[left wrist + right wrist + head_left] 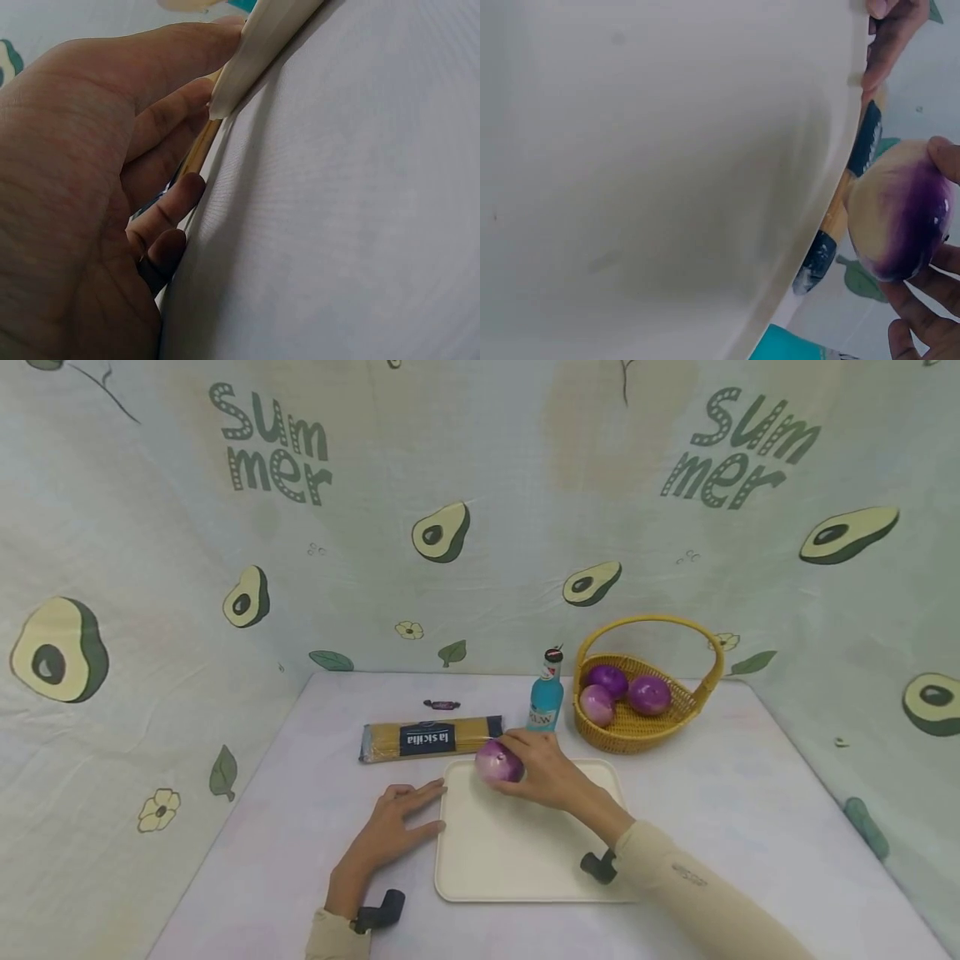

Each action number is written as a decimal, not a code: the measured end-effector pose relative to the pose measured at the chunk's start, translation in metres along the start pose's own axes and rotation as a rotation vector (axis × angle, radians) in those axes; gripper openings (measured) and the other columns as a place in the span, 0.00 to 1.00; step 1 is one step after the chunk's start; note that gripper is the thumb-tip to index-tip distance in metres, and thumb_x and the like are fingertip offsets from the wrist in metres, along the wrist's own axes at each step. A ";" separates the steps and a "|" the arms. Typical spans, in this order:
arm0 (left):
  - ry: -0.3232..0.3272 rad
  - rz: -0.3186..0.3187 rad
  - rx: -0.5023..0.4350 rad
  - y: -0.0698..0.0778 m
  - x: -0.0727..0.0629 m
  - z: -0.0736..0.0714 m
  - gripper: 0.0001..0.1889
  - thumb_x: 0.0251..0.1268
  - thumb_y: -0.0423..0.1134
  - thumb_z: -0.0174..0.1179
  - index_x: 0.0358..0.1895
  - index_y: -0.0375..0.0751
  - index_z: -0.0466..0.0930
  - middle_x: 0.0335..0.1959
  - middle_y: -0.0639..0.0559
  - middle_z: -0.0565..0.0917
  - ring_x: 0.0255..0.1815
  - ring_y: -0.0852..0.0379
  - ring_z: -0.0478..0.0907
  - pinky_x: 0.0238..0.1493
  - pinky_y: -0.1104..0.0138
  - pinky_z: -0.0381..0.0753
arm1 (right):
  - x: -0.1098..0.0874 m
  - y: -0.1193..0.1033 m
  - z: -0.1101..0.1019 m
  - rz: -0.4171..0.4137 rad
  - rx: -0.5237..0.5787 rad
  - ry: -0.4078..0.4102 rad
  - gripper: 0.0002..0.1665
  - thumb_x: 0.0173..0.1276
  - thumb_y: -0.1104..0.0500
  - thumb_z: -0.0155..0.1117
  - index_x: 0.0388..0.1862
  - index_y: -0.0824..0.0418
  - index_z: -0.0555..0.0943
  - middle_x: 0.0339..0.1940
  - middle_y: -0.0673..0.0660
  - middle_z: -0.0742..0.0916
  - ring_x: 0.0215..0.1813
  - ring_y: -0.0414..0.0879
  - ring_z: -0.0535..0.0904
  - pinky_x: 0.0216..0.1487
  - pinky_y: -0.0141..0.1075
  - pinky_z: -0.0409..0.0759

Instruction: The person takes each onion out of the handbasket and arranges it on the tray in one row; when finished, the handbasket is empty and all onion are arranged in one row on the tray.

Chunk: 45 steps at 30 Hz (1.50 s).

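Note:
My right hand [542,768] grips a purple-and-white onion [498,762] above the far left part of a cream tray [517,860]. In the right wrist view, the fingers and thumb hold the onion [901,214] from one side, beyond the tray's rim [832,195]. My left hand [390,831] is at the tray's left edge, its thumb and extended fingertips at the rim. The left wrist view shows the thumb against the tray's rim [255,60], while two lower fingers bend near the tabletop.
Behind the tray lies a pasta pack [390,741], with a small wrapped candy [442,704] farther back. A blue bottle [546,693] stands beside a yellow wicker basket [630,743] holding three purple onions [649,695]. A printed cloth [495,627] hangs around the table.

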<state>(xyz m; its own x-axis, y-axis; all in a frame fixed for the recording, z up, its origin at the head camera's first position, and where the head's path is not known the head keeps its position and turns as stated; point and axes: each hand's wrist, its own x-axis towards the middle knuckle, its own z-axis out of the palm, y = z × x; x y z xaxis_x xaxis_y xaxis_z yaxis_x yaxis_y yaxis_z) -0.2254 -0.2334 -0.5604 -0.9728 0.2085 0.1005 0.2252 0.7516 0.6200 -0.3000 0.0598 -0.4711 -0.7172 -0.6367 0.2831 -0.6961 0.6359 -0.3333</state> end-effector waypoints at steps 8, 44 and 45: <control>-0.001 0.030 -0.004 -0.001 0.000 0.000 0.31 0.61 0.63 0.64 0.69 0.66 0.74 0.70 0.74 0.69 0.64 0.52 0.65 0.65 0.44 0.65 | 0.005 -0.004 0.008 0.003 0.011 -0.022 0.42 0.60 0.40 0.75 0.66 0.63 0.77 0.65 0.61 0.79 0.67 0.55 0.73 0.65 0.52 0.67; -0.001 0.015 -0.009 0.000 0.001 -0.002 0.31 0.60 0.65 0.64 0.68 0.66 0.75 0.69 0.73 0.72 0.62 0.54 0.65 0.63 0.44 0.68 | 0.028 -0.018 0.030 -0.028 0.034 -0.065 0.42 0.61 0.41 0.74 0.69 0.61 0.74 0.67 0.61 0.77 0.67 0.57 0.72 0.64 0.53 0.66; -0.004 0.011 -0.012 0.000 0.002 -0.002 0.32 0.60 0.65 0.64 0.68 0.66 0.75 0.69 0.73 0.72 0.62 0.54 0.65 0.63 0.44 0.67 | 0.028 -0.019 0.030 -0.025 0.041 -0.070 0.42 0.61 0.42 0.74 0.69 0.61 0.74 0.67 0.61 0.77 0.67 0.58 0.72 0.65 0.53 0.66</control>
<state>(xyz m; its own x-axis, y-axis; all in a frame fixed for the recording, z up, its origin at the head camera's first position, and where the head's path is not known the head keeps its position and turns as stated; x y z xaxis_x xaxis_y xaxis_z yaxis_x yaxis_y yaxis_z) -0.2269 -0.2343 -0.5580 -0.9701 0.2190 0.1045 0.2351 0.7417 0.6282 -0.3062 0.0165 -0.4837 -0.6946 -0.6820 0.2290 -0.7110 0.6019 -0.3637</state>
